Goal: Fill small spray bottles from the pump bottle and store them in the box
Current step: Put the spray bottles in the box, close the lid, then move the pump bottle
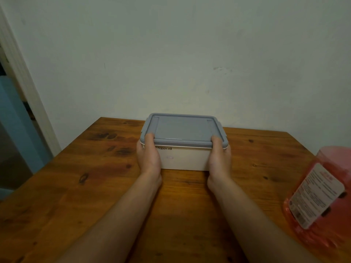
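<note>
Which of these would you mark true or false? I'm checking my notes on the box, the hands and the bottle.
1. A grey lid sits on the white box. True.
2. Only one hand touches the box. False: the left hand and the right hand both grip its front corners.
3. The red bottle is right of the box. True.
4. Small spray bottles stand beside the box. False: none is visible on the wooden table.

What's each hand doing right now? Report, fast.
Left hand: grips the left front corner of the white rectangular plastic box, reaching onto its grey lid.
Right hand: grips the right front corner the same way.
</note>
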`<state>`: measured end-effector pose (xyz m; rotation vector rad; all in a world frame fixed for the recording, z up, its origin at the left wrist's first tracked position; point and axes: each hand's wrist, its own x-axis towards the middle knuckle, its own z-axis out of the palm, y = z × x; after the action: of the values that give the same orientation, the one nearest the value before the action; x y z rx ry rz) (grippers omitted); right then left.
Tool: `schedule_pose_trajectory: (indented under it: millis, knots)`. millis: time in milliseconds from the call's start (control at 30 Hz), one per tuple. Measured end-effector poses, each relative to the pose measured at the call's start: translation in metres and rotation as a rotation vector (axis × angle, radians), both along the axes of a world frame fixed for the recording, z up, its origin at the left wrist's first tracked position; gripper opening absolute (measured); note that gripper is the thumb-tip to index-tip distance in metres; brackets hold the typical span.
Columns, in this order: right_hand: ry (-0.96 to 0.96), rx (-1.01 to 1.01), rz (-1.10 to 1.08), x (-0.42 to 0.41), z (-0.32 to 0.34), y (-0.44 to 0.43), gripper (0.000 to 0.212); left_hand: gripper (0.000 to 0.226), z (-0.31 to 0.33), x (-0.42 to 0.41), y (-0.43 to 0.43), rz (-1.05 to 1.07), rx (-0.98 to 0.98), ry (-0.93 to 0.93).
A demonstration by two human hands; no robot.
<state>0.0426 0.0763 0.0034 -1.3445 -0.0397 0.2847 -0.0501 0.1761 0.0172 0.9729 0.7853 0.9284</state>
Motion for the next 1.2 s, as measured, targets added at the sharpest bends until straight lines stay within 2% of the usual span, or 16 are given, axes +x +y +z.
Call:
schedule_pose_trajectory:
  millis: [433, 667, 967, 1200]
  knots:
    - [-0.016, 0.0, 0.047, 0.033, 0.003, 0.019, 0.04, 0.032, -0.006, 0.03, 0.033, -0.086, 0.081, 0.08]
    - [-0.025, -0.058, 0.055, 0.053, 0.0, 0.037, 0.062, 0.063, -0.015, 0.051, 0.059, -0.146, 0.129, 0.167]
    - [-0.048, -0.036, 0.092, 0.078, 0.004, 0.051, 0.046, 0.062, -0.014, 0.073, 0.08, -0.18, 0.16, 0.173]
    - [-0.063, -0.067, 0.079, 0.094, 0.002, 0.064, 0.049, 0.053, -0.012, 0.089, 0.091, -0.18, 0.169, 0.172]
